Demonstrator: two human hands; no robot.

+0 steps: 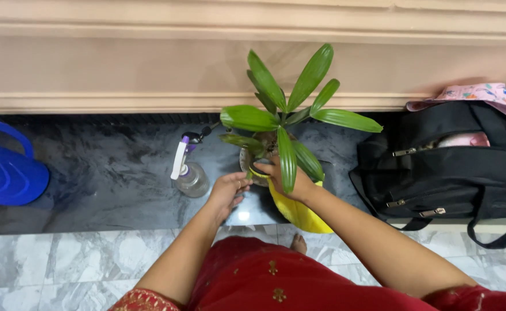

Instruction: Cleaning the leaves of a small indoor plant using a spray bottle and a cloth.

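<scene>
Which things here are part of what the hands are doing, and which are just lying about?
In use:
left hand
right hand
potted plant
yellow cloth, under the right hand

Lying about:
spray bottle, close to the left hand but untouched
blue watering can
black bag
pink patterned cloth on the bag

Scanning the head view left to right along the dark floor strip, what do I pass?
Blue watering can → clear spray bottle → left hand → potted plant, with the right hand at its pot → black bag.
</scene>
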